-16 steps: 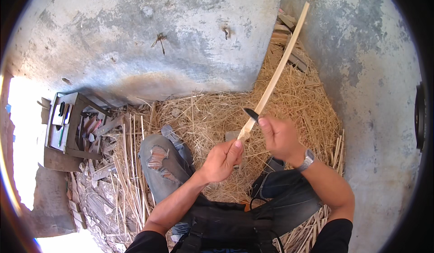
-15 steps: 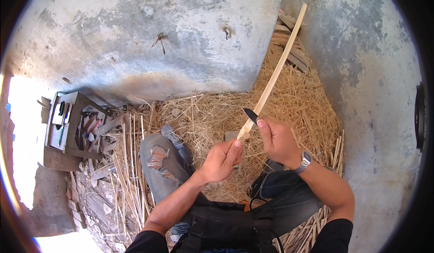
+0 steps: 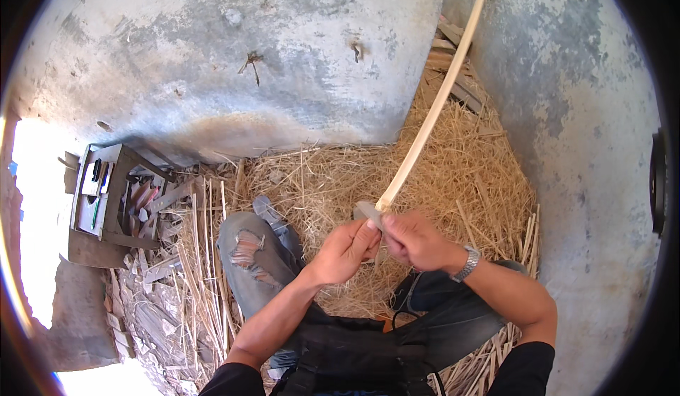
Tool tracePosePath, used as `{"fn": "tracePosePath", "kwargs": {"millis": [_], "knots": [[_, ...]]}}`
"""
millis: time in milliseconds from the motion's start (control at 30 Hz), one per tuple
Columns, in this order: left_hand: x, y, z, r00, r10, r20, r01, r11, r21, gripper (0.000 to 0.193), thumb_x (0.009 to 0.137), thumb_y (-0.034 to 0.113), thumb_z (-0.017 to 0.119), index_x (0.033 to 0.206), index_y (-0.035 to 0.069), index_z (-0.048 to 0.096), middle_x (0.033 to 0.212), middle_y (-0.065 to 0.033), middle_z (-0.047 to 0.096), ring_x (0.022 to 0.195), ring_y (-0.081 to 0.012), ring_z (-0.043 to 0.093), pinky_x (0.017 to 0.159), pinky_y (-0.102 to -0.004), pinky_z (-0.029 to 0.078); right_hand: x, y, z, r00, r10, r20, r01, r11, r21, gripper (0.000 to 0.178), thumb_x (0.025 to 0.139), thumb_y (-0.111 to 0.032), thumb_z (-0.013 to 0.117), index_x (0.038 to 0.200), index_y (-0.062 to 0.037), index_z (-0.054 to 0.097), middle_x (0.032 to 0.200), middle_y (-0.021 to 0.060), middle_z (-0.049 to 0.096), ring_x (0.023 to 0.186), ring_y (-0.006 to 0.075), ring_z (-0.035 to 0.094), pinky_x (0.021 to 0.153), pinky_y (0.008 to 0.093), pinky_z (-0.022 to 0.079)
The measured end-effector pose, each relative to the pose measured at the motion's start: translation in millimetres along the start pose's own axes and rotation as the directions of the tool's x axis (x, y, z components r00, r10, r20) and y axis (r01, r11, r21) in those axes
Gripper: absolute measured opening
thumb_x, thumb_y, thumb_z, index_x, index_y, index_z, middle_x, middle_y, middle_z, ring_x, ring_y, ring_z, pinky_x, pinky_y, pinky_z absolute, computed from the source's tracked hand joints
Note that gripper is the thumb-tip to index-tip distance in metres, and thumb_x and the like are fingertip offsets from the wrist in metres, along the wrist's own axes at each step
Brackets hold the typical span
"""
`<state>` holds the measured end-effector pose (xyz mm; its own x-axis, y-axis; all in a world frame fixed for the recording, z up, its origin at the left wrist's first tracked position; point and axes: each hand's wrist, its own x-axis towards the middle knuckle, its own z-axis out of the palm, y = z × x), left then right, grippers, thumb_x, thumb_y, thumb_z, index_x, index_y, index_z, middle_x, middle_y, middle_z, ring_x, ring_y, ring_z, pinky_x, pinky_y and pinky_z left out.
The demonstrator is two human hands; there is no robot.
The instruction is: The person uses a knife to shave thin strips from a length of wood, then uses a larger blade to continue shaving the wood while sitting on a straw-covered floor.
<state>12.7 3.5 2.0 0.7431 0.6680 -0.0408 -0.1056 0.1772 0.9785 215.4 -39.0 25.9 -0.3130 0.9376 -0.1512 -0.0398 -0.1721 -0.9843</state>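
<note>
Head view: my left hand (image 3: 345, 253) grips a long pale wooden strip (image 3: 438, 105), my right hand (image 3: 421, 242) a flat grey blade (image 3: 368, 212) at its near end, apparently shaving; the next stroke needs steadiness.

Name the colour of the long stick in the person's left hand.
The long stick is pale yellowish tan, best seen in the head view.

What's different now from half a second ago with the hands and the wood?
The right hand has drawn the knife down and left along the wooden strip, close to the left hand. The strip's far end sits slightly higher in the picture. Nothing was visibly let go or newly grasped. The left hand's place and grip look about the same.
</note>
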Motion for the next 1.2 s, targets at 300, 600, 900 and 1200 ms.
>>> {"fn": "tracePosePath", "kwargs": {"millis": [300,600,900,1200], "knots": [[0.5,5.1,0.7,0.983,0.162,-0.09,-0.129,0.947,0.294,0.041,0.112,0.03,0.038,0.08,0.006,0.046,0.063,0.0007,0.042,0.055,-0.0108,0.037,0.052,-0.0286,0.034,-2.8,-11.2,-4.1,0.951,-0.14,-0.276,0.151,0.988,0.019,0.035,0.103,-0.034,0.06,0.082,-0.0057,0.061,0.06,-0.005,0.046,0.047,0.0039,0.035,0.044,0.0253,0.027],[4.6,-0.2,4.5,0.954,0.279,-0.111,-0.099,0.639,0.763,0.027,0.105,0.022,0.051,0.087,0.003,0.055,0.062,-0.0196,0.055,0.061,-0.0434,0.059,0.054,-0.0497,0.043,-3.0,-33.3,-8.0,0.912,-0.374,-0.165,0.185,0.738,-0.649,0.016,0.088,-0.019,0.074,0.088,-0.0031,0.07,0.058,0.0068,0.057,0.048,0.0169,0.051,0.048,0.0322,0.04],[4.6,5.3,-5.6,0.97,0.148,-0.196,-0.051,0.902,0.429,0.043,0.112,0.029,0.039,0.079,0.004,0.05,0.059,-0.0034,0.045,0.053,-0.0145,0.043,0.052,-0.0326,0.038,-16.0,-41.9,-30.7,0.974,-0.067,0.218,0.181,0.809,-0.558,0.013,0.084,-0.017,0.074,0.082,-0.0064,0.067,0.055,0.0011,0.052,0.049,0.0102,0.048,0.049,0.0306,0.038],[-2.6,-1.6,0.0,0.999,0.048,0.005,-0.048,0.971,0.234,0.043,0.113,0.031,0.035,0.079,0.007,0.045,0.064,0.0018,0.042,0.057,-0.0078,0.037,0.054,-0.0262,0.034,1.5,-32.3,-26.8,0.763,-0.422,-0.49,0.293,0.901,-0.32,0.027,0.089,-0.024,0.081,0.095,0.0006,0.073,0.069,-0.0029,0.064,0.056,0.0021,0.048,0.051,0.0217,0.037]]}}
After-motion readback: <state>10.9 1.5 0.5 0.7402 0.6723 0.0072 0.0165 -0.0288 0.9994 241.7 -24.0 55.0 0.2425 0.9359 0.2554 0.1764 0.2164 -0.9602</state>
